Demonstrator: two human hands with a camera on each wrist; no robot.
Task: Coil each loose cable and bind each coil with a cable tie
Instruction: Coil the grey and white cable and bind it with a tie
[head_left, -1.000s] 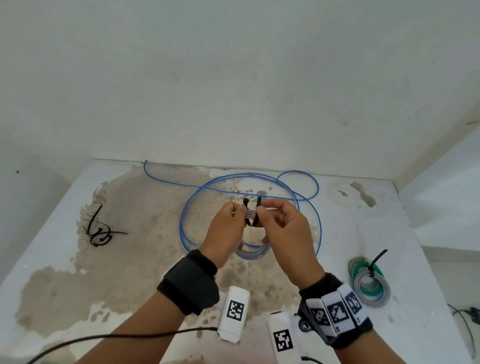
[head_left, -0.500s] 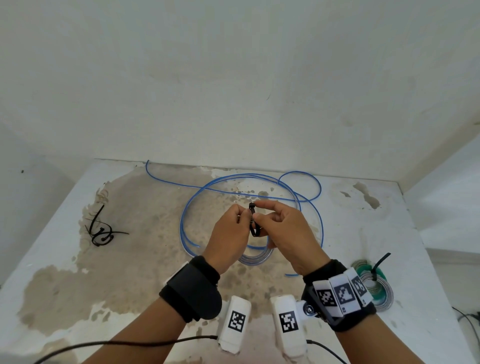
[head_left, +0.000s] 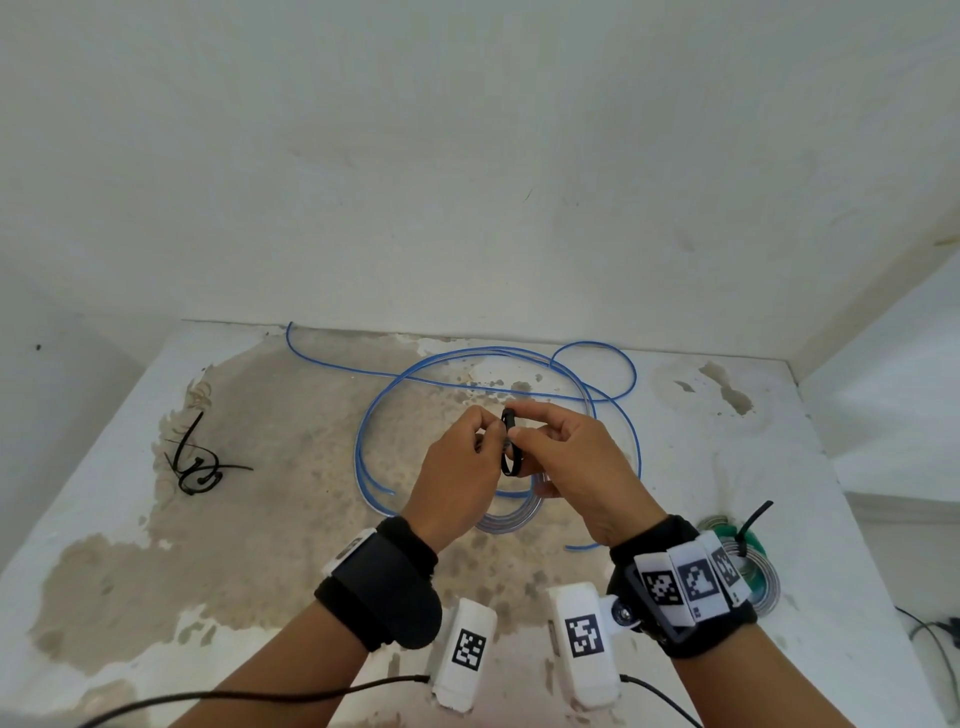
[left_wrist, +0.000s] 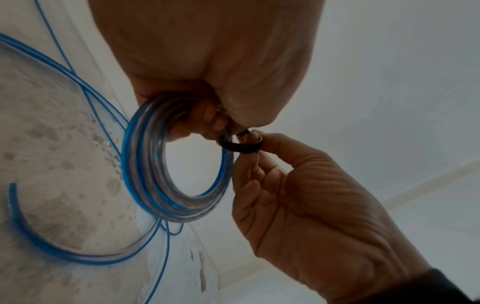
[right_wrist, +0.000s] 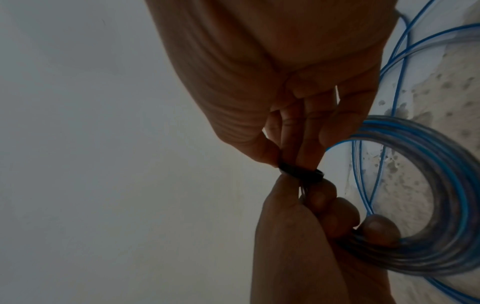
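A white table (head_left: 810, 467) with a wide patch of worn, brownish surface stands against a white wall (head_left: 467, 182). Across its far half the loose length of a blue-striped clear cable (head_left: 371, 441) lies in big open loops, one end (head_left: 582, 546) curling out near the right wrist. The wound part of that cable, a small coil (left_wrist: 145, 164), hangs above the table between the two hands, its lower arc showing below them in the head view. At the table's right edge lies a finished green and grey coil (head_left: 761, 577) bound with a black cable tie (head_left: 753, 519) whose tail sticks up. Near the left edge a few spare black cable ties (head_left: 200, 462) lie in a tangle.

The left hand (head_left: 457, 478) is clamped on the coil, fingers curled round its strands, thumb and forefinger pinching the top of the bundle. The right hand (head_left: 576, 467) meets it there, thumb and fingertips pinching a black cable tie loop (head_left: 510, 441) that circles the bundled strands just beside the left fingertips; its other fingers are loosely curled. In the wrist views the loop (left_wrist: 240, 146) sits between the two sets of fingertips, wider than the strands it circles
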